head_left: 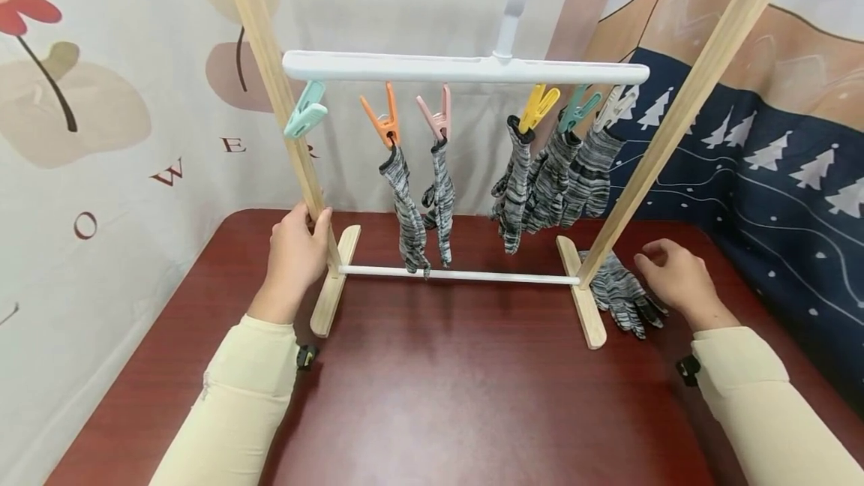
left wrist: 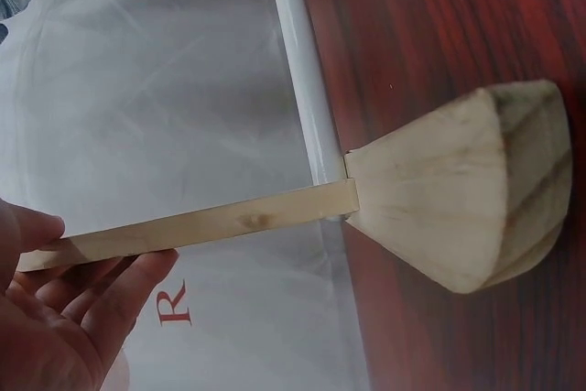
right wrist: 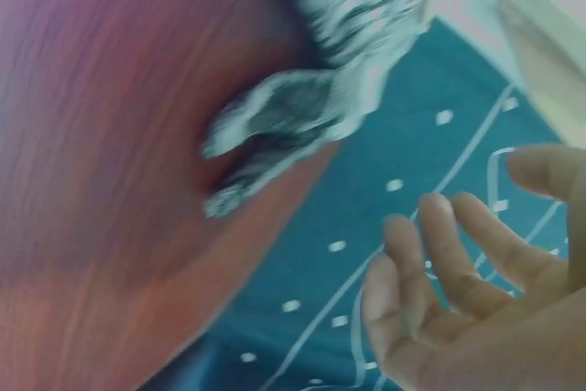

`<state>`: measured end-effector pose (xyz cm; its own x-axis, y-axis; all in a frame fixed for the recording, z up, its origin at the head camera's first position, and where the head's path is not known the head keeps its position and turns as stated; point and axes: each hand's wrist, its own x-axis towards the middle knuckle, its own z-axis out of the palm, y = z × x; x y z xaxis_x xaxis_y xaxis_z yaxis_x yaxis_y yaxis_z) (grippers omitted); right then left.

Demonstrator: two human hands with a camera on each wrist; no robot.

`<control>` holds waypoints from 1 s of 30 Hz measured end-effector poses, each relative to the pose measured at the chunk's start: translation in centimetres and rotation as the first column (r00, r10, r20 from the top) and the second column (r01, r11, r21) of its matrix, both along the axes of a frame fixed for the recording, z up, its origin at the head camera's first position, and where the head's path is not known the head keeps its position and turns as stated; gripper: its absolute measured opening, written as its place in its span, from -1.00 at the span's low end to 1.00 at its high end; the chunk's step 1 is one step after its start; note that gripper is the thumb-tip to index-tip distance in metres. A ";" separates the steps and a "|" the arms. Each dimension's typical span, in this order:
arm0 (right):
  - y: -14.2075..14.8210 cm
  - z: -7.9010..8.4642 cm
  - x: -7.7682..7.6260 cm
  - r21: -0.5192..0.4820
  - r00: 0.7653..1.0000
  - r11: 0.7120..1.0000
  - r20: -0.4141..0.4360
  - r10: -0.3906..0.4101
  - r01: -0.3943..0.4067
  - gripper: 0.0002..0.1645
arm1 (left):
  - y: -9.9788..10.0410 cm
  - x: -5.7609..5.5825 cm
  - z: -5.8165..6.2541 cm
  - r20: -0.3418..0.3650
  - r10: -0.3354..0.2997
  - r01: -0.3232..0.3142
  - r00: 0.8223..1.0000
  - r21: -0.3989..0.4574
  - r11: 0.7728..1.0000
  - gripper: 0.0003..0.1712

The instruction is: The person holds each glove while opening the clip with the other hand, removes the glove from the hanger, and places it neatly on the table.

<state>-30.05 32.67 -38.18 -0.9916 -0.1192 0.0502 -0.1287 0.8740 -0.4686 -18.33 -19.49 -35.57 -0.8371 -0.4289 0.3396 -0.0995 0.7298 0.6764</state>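
My left hand (head_left: 297, 246) holds the left wooden post (head_left: 270, 43) of a small drying rack, low down; the left wrist view shows the thumb on one side of the post (left wrist: 220, 219) and the fingers on the other. My right hand (head_left: 675, 276) hovers at the right, fingers loosely bent and nothing in them. Close beside it a grey-black knitted glove (head_left: 621, 295) lies on the table, partly behind the rack's right foot (head_left: 583, 306). In the right wrist view the hand (right wrist: 458, 290) is apart from the glove (right wrist: 357, 61), which looks blurred.
Striped gloves hang from a white hanger (head_left: 432, 66) by an orange clip (head_left: 385, 122), a pink clip (head_left: 439, 115), a yellow clip (head_left: 538, 107) and others. A mint clip (head_left: 307, 111) at the left end bears nothing. A white bar (head_left: 472, 276) joins the feet above the red-brown table (head_left: 459, 396).
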 end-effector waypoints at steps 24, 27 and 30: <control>-9.1 4.8 6.7 -0.096 0.848 0.955 -0.491 0.199 -0.280 -0.85 | 0.5 0.1 -0.5 0.010 0.025 -0.025 1.000 0.016 1.000 -0.55; -10.4 5.0 7.5 -0.079 0.814 0.938 -0.526 0.248 -0.337 -0.84 | 0.6 0.2 -0.5 0.012 0.025 -0.025 1.000 0.015 1.000 -0.57; -11.6 5.0 8.1 -0.064 0.792 0.924 -0.540 0.285 -0.376 -0.82 | 0.6 0.2 -0.6 0.012 0.022 -0.022 1.000 0.017 1.000 -0.58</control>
